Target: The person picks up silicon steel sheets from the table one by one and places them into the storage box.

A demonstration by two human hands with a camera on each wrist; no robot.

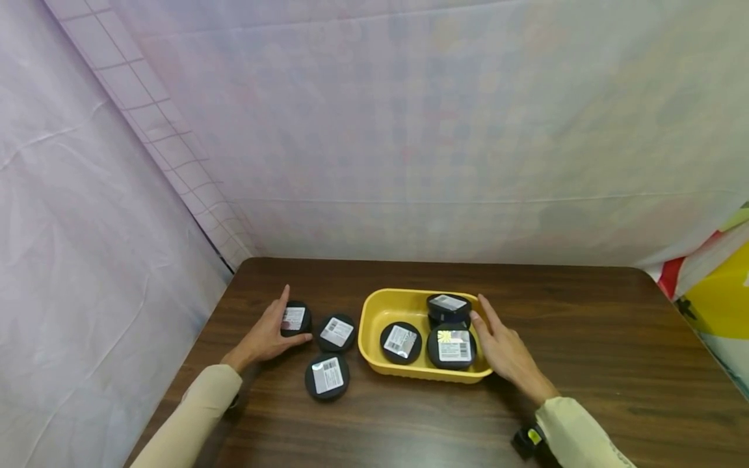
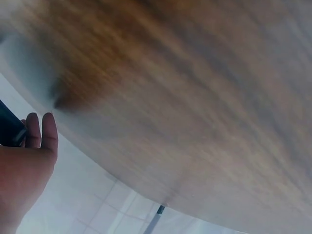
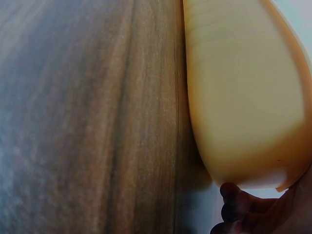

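My left hand is around a flat black round container with a white label, thumb at its near side and fingers at its far left. In the left wrist view the fingers bend behind its dark edge. Two more such containers lie just right of it, one beside it and one nearer me. My right hand holds the right end of a yellow plastic basket, thumb at the rim. Its fingers curl at the basket's outer end in the right wrist view.
Several black containers sit in the basket: one at left, one at front right, and one raised on another behind. The brown wooden table ends at a pale hanging cloth. Colourful fabric hangs past the right edge.
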